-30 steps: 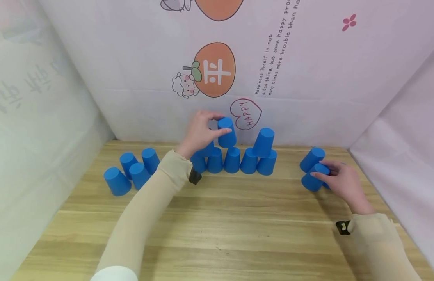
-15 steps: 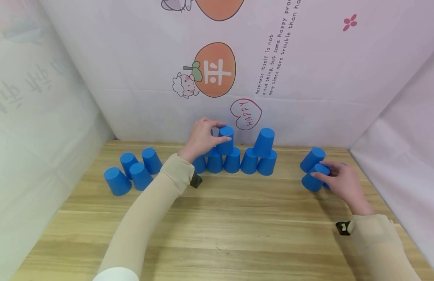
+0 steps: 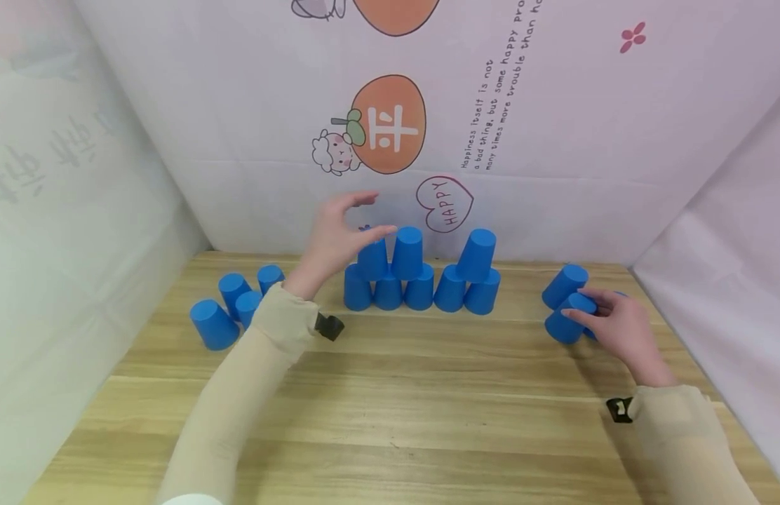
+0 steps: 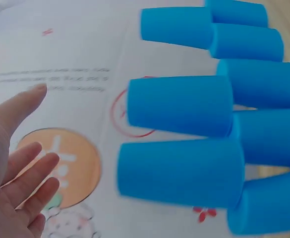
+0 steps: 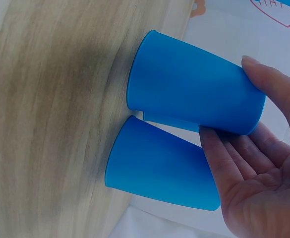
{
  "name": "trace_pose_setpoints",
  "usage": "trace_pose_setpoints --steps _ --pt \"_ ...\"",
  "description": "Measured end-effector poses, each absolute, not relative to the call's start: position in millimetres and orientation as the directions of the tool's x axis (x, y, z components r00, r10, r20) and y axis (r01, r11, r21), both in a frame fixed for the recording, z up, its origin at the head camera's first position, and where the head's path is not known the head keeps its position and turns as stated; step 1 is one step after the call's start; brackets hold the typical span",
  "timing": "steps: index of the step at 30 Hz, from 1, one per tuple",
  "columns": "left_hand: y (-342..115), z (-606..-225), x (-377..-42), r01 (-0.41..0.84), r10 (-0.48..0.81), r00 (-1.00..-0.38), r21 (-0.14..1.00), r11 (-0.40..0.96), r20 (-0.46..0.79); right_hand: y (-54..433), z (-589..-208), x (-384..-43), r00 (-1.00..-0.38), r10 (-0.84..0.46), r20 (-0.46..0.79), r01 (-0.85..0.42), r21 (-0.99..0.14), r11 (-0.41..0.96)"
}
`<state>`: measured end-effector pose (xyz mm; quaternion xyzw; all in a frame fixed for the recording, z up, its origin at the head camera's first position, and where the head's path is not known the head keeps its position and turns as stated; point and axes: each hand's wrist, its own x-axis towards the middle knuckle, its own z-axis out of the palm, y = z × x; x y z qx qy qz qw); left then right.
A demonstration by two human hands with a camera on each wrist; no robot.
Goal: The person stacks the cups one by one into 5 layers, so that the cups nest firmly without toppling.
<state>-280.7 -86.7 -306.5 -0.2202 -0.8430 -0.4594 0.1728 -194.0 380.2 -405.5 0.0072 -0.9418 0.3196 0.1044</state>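
My left hand [image 3: 336, 235] has its fingers apart, holding nothing, just left of the stacked cups. Several upside-down blue cups form the bottom row [image 3: 419, 287]. On it stand three more: a left cup [image 3: 372, 258] partly behind my thumb, a middle cup [image 3: 407, 254] beside it, and a right cup [image 3: 476, 257] across a gap. In the left wrist view the middle cup [image 4: 179, 105] is apart from my fingers. At the right, my right hand [image 3: 623, 333] pinches the upper end of an upside-down blue cup [image 3: 568, 322] between thumb and fingers.
Another blue cup [image 3: 563, 286] stands behind the pinched one, and a third is mostly hidden by my right hand. At the left, several blue cups [image 3: 214, 326] stand grouped, partly covered by my left arm. A printed cloth [image 3: 541, 210] rises behind the wooden table [image 3: 428, 407].
My left hand lowered the middle cup onto the bottom row, let go of it and drew back to the left. My right hand has stayed on its cup.
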Motion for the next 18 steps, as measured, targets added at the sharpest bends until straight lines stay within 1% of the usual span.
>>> trace_pose_setpoints --steps 4,8,12,18 --pt "-111.1 -302.9 -264.4 0.477 0.131 -0.869 0.735 0.482 0.477 379.8 -405.8 -194.0 -0.977 0.048 0.208 -0.090 -0.606 0.790" --pt "-136.7 -308.1 -249.7 0.420 0.058 -0.886 0.743 0.520 0.460 380.4 -406.3 -194.3 -0.978 0.051 0.203 -0.084 -0.607 0.790" --pt "-161.0 -322.2 -236.9 0.398 -0.002 -0.878 0.732 0.553 0.478 381.0 -405.6 -194.4 -0.980 0.055 0.191 -0.074 -0.606 0.792" --pt "-192.9 -353.7 -213.2 0.330 -0.077 -0.880 0.720 0.610 0.469 379.6 -405.5 -193.8 -0.979 0.055 0.194 -0.075 -0.602 0.795"
